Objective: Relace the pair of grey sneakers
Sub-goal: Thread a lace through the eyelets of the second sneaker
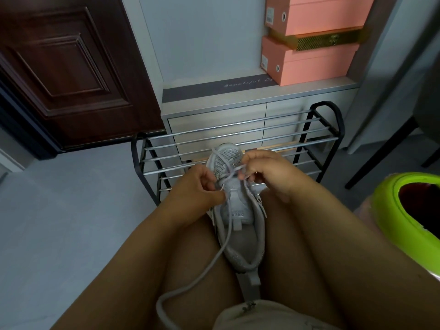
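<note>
Grey sneaker (238,210) sits between your thighs, toe away from you, directly under both hands. Your left hand (202,186) pinches the lace (209,265) at the eyelets; your right hand (264,172) curls round the other lace end, just beside it.

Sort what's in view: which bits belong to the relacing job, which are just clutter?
In the job: grey sneaker held between the knees; grey lace trailing toward the lap; left hand and right hand, both pinching the lace.

Lying about: shoe rack; pink shoeboxes; green bin; wooden door.
</note>
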A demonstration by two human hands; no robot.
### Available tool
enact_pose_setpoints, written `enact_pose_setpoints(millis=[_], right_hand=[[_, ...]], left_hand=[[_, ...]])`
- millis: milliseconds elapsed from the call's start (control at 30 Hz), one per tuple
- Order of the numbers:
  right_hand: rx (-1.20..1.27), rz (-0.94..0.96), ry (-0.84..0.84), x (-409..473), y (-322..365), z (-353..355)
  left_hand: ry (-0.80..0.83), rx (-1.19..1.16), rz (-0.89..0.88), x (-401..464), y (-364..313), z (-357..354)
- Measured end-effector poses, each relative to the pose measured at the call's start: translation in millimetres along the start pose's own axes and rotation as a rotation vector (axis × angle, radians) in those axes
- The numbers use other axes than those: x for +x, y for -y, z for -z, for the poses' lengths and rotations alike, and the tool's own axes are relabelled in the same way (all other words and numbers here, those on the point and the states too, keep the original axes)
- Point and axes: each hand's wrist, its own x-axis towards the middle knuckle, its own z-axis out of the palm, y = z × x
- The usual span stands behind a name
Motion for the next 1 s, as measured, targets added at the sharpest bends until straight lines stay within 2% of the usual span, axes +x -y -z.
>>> enact_pose_setpoints(millis=[100, 200, 333, 400, 467, 567, 633, 700, 800, 900, 933, 1000], right_hand=[[0.063, 0.031, 0.002, 2.8, -4.7, -0.7], [0.053, 0.022, -0.059, 5.0, -7.8, -3.7], [0.011, -0.001, -0.083, 4.9, -6.7, -10.7], [-0.017, -0.008, -0.076, 4.4, -5.5, -11.4], [-0.034, -0.014, -0.079, 3.9, -5.1, -10.4], [-0.031, -0.01, -0.096, 3.6, -5.9, -8.3], [-0.018, -0.003, -0.115, 4.6, -6.2, -8.0], [-0.04, -0.013, -0.118, 6.1, -6.0, -8.9], [-0.075, -0.045, -0.113, 10.9, -6.5, -12.4], [-0.094, -0.064, -0.139, 17.1, -5.2, -16.1], [-0.118, -0.056, -0.143, 18.6, -4.9, -17.6], [-0.225, -0.012, -0.13, 19.9, -4.5, -22.3]], left_hand=[[0.007, 0.096, -0.165, -3.7, -3.3, -0.1], [-0.013, 0.433, -0.317, -8.7, -7.8, -4.2], [-0.257, 0.997, -0.336, -11.2, -10.2, -21.3], [-0.296, 1.091, -0.337, -8.4, -10.5, -29.4], [-0.286, 1.081, -0.277, -5.7, -8.7, -32.9], [-0.235, 0.995, -0.232, -5.2, -8.4, -33.1], [-0.167, 0.693, -0.227, -6.0, -11.5, -26.0], [-0.021, 0.339, -0.161, -7.0, -15.9, -11.4], [0.063, 0.004, -0.045, -11.5, -19.6, 14.8], [0.152, -0.38, -0.002, -20.0, -21.4, 33.0], [0.193, -0.45, -0.007, -22.2, -22.9, 37.1], [0.248, -0.409, -0.025, -24.9, -24.6, 43.4]])
